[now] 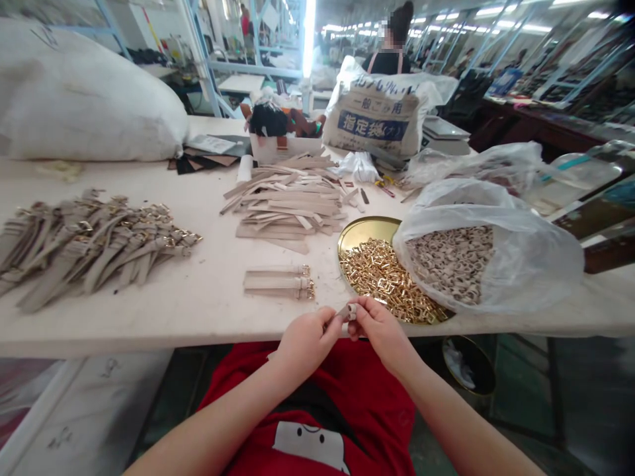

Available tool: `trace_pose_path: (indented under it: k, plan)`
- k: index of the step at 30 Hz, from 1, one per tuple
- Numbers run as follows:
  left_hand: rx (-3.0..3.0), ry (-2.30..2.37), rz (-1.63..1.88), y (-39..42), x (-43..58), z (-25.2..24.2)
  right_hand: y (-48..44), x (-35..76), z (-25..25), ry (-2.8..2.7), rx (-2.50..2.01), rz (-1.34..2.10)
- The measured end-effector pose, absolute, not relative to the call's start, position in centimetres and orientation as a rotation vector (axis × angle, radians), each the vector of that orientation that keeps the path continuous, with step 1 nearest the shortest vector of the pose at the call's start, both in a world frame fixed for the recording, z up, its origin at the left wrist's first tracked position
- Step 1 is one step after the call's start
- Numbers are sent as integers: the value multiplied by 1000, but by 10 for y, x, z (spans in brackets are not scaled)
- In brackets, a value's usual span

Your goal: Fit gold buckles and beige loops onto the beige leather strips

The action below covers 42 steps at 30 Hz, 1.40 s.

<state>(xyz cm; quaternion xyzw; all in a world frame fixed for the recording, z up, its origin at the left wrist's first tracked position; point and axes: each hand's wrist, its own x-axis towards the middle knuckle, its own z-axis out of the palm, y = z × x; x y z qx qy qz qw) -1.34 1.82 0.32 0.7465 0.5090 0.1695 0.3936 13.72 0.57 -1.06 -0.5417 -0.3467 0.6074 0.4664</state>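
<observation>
At the table's front edge, my left hand (306, 338) is closed on a beige strap (342, 312), most of which its fingers hide. My right hand (381, 329) pinches a small beige loop (352, 309) at the strap's end; whether a buckle sits there I cannot make out. Just beyond my hands lies a short row of straps with gold buckles (278, 283). A golden tray (364, 228) heaped with gold buckles (381, 271) is close to my right hand. On the tray's right, a clear plastic bag (530, 264) holds many beige loops (454, 261).
Buckled straps (114, 244) form a big pile at left. Loose flat straps (290, 198) lie mid-table. Behind stand a white sack (89, 99), a box (270, 151) and a printed bag (374, 119). Scissors (385, 185) lie near the bag. A bin (469, 365) is below right; a person (391, 59) is beyond.
</observation>
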Motion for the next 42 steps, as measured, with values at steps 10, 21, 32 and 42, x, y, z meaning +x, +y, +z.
trace_pose_path:
  k: [10,21,32,42]
  plan:
    - [1955,1289,334,22,-6,-9,0,147,-18,-788,-1337,1624]
    - [1785,1136,343,31,-4,-19,1,141,-30,-1072,-1440,1347]
    - [1830,1170,341,34,-5,-13,-8,131,-41,-694,-1370,1382]
    - [1447,1038,410,14,-18,-16,-20,125,-39,-779,-1301,1527]
